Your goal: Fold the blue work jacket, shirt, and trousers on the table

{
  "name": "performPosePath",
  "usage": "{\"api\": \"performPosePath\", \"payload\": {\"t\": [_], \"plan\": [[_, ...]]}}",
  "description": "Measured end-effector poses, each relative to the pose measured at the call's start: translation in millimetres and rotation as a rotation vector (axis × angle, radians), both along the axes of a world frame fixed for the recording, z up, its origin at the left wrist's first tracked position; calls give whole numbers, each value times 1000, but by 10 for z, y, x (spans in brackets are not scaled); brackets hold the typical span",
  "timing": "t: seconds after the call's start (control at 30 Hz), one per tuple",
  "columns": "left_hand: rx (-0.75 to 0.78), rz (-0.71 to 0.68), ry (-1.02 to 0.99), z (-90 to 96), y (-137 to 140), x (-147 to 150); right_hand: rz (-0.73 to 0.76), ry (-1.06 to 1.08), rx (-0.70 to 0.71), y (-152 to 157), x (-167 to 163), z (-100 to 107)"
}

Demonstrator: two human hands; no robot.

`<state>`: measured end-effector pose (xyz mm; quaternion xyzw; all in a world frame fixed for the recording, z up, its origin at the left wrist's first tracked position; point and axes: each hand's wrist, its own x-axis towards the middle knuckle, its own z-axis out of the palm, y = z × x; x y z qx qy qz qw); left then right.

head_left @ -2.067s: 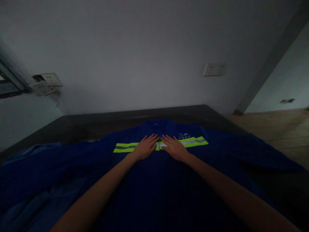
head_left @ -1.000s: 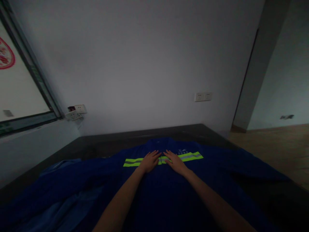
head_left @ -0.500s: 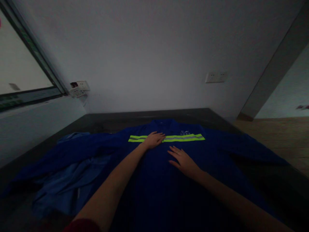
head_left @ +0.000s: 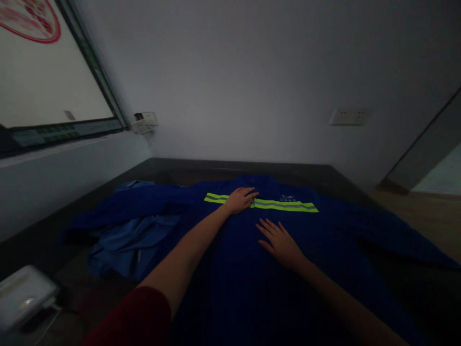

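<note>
A dark blue work jacket (head_left: 237, 254) lies spread on the dark table (head_left: 288, 169), its collar toward the wall and its sleeves out to both sides. A yellow-green reflective strip (head_left: 284, 205) crosses its chest, with a white logo above the strip on the right. My left hand (head_left: 240, 200) rests flat on the strip near the front opening, fingers stretched to the right. Lower and to the right, my right hand (head_left: 280, 241) lies on the jacket front with its fingers spread. Neither hand grips the cloth.
Lighter blue clothing (head_left: 126, 245) lies crumpled under the jacket's left-side sleeve. A white boxy object (head_left: 27, 298) stands at the lower left. Wall sockets (head_left: 349, 117) and a power strip (head_left: 143, 126) are on the back wall. A window (head_left: 54, 72) is at the left.
The view has turned left, so the scene sits further right and the white boxy object has come into sight. Both hands stay nearly where they were on the jacket.
</note>
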<state>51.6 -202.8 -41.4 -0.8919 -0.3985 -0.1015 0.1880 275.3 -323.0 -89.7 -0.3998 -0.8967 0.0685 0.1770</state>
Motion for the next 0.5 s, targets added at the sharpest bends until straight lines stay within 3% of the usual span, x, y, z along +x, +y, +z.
{"api": "performPosePath", "payload": {"t": [0.13,0.27,0.37,0.5], "plan": [[45,32,35,97,-155,40,-7,-15,32,38,1,-87],[77,66,-108,395,-502,-170,-1,15,78,107,8,-219],[70,124,-275,763,-847,-719,18,44,109,185,37,-354],[92,377,-635,1308,-1401,-1942,40,111,142,309,71,-561]]}}
